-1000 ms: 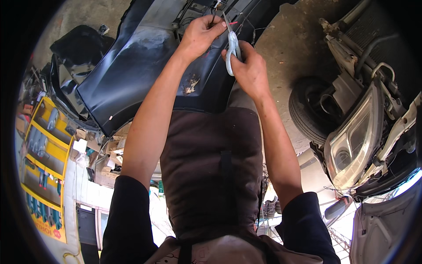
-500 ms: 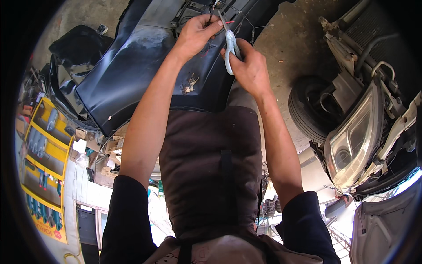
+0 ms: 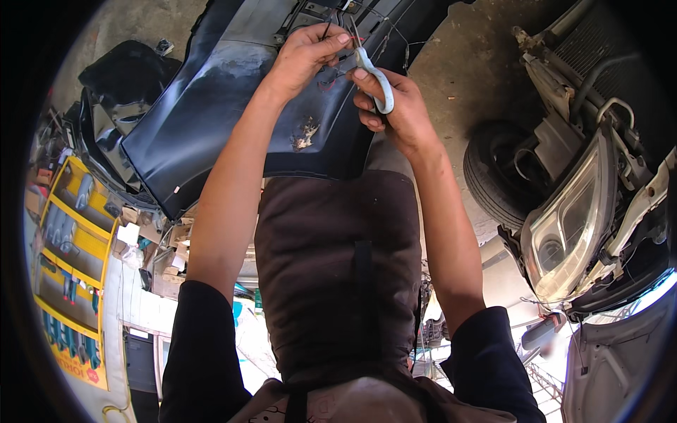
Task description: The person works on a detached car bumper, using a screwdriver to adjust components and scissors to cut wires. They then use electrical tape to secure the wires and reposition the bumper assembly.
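Observation:
In my right hand [image 3: 396, 106] is a pair of scissors [image 3: 376, 80] with pale blue-grey handles, its blades pointing up and away from me. My left hand [image 3: 308, 58] pinches a thin red wire [image 3: 357, 39], whose end reaches across to the scissor blades. The blades appear to touch or cross the wire; whether they close on it is too small to tell. Both hands are over a large dark bumper [image 3: 233, 106] that has a pale scuffed patch [image 3: 306, 134]. Thin dark wiring [image 3: 395, 32] runs along the bumper beside the blades.
At the right are a tyre [image 3: 493, 173] and a vehicle front with a clear headlight [image 3: 564, 229]. A yellow tool rack [image 3: 70, 240] stands at the left. Black plastic parts [image 3: 123, 74] lie on the floor beyond the bumper's left edge.
The scissors have turned in my right hand, and its fingers have shifted on the handles. My left hand has moved slightly left and down with the red wire.

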Demonstrator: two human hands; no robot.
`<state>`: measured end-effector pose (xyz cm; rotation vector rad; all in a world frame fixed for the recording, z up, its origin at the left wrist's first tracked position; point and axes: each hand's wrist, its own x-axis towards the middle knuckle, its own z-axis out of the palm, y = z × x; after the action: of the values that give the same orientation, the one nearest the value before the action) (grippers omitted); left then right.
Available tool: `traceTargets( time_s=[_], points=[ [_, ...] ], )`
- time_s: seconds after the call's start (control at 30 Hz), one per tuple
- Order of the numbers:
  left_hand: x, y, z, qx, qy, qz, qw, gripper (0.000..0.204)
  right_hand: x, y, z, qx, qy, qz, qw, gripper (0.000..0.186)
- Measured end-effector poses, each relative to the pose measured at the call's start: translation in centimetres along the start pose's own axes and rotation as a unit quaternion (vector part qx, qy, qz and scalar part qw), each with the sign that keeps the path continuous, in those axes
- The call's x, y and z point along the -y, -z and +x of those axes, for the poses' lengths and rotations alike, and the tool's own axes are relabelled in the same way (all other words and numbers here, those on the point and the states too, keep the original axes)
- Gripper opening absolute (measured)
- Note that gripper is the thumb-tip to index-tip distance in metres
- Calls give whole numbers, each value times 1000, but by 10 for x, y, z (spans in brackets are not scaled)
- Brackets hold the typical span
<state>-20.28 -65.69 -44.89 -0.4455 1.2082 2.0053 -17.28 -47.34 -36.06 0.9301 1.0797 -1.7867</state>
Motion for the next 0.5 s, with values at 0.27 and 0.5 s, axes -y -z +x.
traceTargets(
  time_s=[0.27,0.5],
  points=[
    [-4,2,1,10,18,-40,999,21,3,6,-1,58,-53,126,989,31],
    [-3,-9,1,-25,-8,46,999,19,-3,3,5,-77,91,-246,962,35]
  ],
)
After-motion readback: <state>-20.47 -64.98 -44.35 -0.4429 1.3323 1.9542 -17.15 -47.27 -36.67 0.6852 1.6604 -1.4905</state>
